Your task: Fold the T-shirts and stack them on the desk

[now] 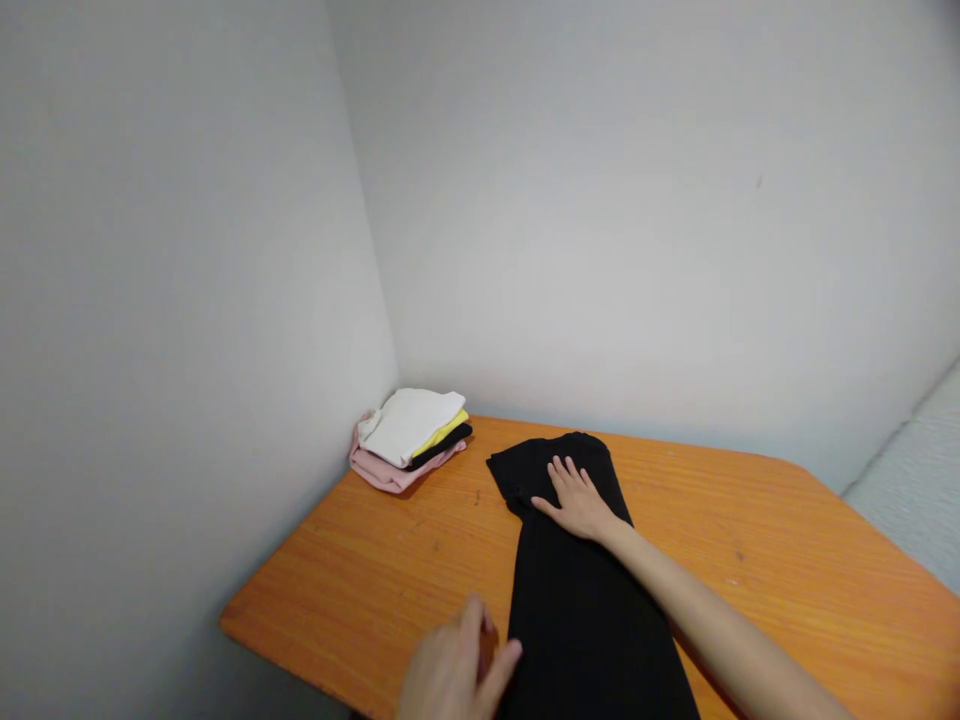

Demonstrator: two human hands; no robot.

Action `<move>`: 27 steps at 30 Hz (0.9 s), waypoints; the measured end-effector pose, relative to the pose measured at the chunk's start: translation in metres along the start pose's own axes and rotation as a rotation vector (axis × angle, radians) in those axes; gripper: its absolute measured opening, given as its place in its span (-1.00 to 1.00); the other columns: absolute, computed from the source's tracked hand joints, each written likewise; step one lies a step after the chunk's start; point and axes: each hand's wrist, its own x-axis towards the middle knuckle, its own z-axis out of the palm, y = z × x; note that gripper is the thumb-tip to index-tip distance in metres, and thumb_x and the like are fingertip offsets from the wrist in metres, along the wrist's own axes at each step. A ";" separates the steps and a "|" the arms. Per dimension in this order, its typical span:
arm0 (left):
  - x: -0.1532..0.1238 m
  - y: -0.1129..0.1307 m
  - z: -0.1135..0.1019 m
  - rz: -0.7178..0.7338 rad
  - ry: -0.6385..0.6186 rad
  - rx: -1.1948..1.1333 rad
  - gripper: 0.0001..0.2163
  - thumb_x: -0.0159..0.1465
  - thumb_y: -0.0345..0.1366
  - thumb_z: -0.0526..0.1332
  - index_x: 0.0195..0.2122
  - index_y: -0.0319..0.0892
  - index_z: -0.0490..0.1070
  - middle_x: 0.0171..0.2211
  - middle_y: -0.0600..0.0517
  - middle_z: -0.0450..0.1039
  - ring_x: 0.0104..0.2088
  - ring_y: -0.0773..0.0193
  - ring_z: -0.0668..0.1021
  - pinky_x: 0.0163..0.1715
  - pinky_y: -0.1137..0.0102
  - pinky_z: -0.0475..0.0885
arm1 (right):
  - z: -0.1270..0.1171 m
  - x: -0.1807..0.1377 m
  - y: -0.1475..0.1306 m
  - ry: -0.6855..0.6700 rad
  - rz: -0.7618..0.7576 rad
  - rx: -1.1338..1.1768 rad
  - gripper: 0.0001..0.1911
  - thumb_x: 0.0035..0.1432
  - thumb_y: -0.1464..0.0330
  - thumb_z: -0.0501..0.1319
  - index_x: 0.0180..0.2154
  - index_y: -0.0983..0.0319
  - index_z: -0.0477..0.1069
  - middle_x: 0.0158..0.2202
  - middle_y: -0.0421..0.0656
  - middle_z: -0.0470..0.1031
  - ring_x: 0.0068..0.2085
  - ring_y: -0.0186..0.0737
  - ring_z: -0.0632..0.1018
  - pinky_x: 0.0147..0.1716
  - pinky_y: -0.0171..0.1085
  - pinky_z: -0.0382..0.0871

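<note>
A long black garment (577,600) lies stretched out on the orange wooden table (750,540), running from the near edge toward the wall. My right hand (576,497) rests flat on its far part, fingers spread, pressing the cloth down. My left hand (454,670) is at the near left edge of the garment, fingers curled toward the cloth; whether it grips the fabric I cannot make out.
A stack of folded clothes (409,435), white on top, then yellow, black and pink, sits in the far left corner of the table against the grey walls. A pale surface (919,480) shows at the right edge.
</note>
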 end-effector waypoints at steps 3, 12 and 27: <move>0.069 0.011 -0.031 0.105 0.113 0.116 -0.73 0.39 -0.12 -0.01 -0.17 -0.17 0.38 -0.26 -0.09 0.53 -0.25 0.14 0.57 -0.27 0.37 0.32 | 0.005 -0.008 -0.012 0.033 -0.007 -0.026 -0.01 0.23 -0.21 -0.20 0.36 0.43 -0.07 0.39 0.06 -0.25 0.37 0.09 -0.23 0.29 0.09 -0.39; 0.250 0.032 -0.014 -0.035 0.129 0.321 -0.65 0.35 -0.14 0.15 0.01 -0.32 0.37 0.06 -0.24 0.38 0.12 -0.01 0.40 0.13 0.07 0.24 | 0.001 -0.012 -0.016 0.073 -0.010 0.012 -0.02 0.20 -0.24 -0.17 0.36 0.35 -0.05 0.38 0.05 -0.20 0.37 0.13 -0.17 0.28 0.11 -0.41; 0.311 0.059 -0.028 -0.017 -0.138 0.133 -0.73 0.35 -0.17 0.19 -0.04 -0.24 0.40 -0.13 -0.03 0.46 -0.22 0.24 0.55 -0.23 0.26 0.52 | -0.015 -0.039 -0.050 0.103 0.023 0.116 -0.32 0.34 0.09 -0.07 0.28 0.45 0.17 0.34 0.15 -0.05 0.34 0.16 -0.02 0.29 0.07 -0.17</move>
